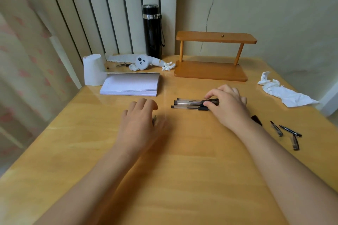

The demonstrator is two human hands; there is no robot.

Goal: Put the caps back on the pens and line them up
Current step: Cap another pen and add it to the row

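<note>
Three clear pens (190, 104) with black grips lie side by side mid-table (182, 170). Right hand (228, 107) pinches their grip ends. Left hand (140, 120) lies flat, blurred. Loose caps (285, 131) lie right.

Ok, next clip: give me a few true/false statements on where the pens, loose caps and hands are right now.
1. The right hand rests on the cluster of pens. True.
2. Loose caps lie to the right of the right forearm. True.
3. The pens stand inside the wooden rack. False: they lie on the table in front of it.
4. The left hand holds the black flask. False: it hovers low over the table, flask untouched.
</note>
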